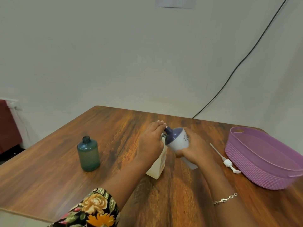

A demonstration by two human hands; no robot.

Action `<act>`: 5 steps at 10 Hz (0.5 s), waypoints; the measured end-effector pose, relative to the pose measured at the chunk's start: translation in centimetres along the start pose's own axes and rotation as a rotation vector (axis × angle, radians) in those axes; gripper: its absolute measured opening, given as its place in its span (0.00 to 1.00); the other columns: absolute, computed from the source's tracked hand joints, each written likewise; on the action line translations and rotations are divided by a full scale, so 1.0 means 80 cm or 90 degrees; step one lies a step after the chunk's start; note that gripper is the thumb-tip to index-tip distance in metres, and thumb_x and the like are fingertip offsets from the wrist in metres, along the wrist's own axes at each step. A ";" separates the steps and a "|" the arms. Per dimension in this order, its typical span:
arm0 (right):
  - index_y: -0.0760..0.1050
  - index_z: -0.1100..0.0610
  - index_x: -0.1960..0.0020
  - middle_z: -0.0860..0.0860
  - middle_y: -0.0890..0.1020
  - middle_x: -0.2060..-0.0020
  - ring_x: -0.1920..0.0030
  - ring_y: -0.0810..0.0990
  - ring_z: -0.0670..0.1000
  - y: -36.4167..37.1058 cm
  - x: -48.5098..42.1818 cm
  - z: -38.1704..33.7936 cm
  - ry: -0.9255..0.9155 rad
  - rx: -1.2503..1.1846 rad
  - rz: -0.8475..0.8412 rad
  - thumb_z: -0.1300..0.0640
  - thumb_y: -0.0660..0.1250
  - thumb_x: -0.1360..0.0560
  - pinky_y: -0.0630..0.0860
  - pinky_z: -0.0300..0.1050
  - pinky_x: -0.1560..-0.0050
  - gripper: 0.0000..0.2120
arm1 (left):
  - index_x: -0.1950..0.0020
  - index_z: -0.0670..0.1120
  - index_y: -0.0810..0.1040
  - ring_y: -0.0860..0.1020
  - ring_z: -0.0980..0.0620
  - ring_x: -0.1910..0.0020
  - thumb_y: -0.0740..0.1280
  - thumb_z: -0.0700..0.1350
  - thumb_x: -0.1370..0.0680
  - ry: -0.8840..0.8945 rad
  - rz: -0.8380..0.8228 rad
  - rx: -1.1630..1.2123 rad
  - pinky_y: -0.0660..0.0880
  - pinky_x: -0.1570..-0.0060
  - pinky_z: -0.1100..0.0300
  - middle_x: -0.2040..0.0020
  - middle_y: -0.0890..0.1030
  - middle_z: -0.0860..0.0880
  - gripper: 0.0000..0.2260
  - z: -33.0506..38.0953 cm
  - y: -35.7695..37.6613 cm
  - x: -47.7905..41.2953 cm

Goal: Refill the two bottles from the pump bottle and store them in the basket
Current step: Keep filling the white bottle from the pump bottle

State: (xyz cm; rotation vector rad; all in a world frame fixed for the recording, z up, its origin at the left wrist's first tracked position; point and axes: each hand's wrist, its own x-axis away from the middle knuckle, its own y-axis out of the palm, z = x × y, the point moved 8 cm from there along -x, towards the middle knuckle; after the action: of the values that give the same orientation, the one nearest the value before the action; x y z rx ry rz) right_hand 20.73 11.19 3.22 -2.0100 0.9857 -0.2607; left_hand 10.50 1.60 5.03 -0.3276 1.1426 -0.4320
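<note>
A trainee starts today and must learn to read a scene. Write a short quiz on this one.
1. True or false: the pump lies on the table beside the basket.
2. Which hand holds the white bottle? A left, B right, C neither.
3. Fill in: the teal bottle stands upright with no ___ on it.

Key
1. True.
2. B: the right hand grips it, tilted. The left hand is on the cream bottle.
3. cap
</note>
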 end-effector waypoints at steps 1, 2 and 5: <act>0.65 0.51 0.34 0.48 0.75 0.45 0.50 0.73 0.48 -0.002 0.003 -0.004 -0.018 -0.034 0.004 0.59 0.75 0.37 0.68 0.35 0.59 0.34 | 0.52 0.37 0.82 0.82 0.44 0.54 0.73 0.27 0.39 -0.014 0.006 -0.048 0.73 0.46 0.51 0.53 0.83 0.42 0.18 0.005 -0.003 -0.007; 0.67 0.51 0.37 0.49 0.75 0.47 0.51 0.72 0.48 0.001 0.002 -0.002 -0.022 -0.030 0.033 0.59 0.77 0.40 0.69 0.41 0.55 0.34 | 0.51 0.36 0.82 0.82 0.44 0.52 0.65 0.29 0.34 0.004 0.046 -0.059 0.71 0.43 0.47 0.53 0.83 0.41 0.14 0.009 -0.007 -0.001; 0.68 0.50 0.38 0.49 0.73 0.49 0.50 0.71 0.49 0.001 -0.001 0.000 -0.020 0.002 0.045 0.58 0.77 0.41 0.68 0.44 0.55 0.34 | 0.53 0.37 0.83 0.82 0.45 0.55 0.62 0.31 0.35 0.024 0.038 -0.012 0.77 0.50 0.49 0.55 0.83 0.43 0.15 0.006 -0.008 -0.004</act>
State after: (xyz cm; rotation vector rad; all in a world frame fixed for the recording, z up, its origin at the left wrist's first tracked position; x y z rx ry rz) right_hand 20.63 11.22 3.16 -1.9664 1.0330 -0.1921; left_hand 10.73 1.22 5.73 -0.3024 1.1905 -0.3760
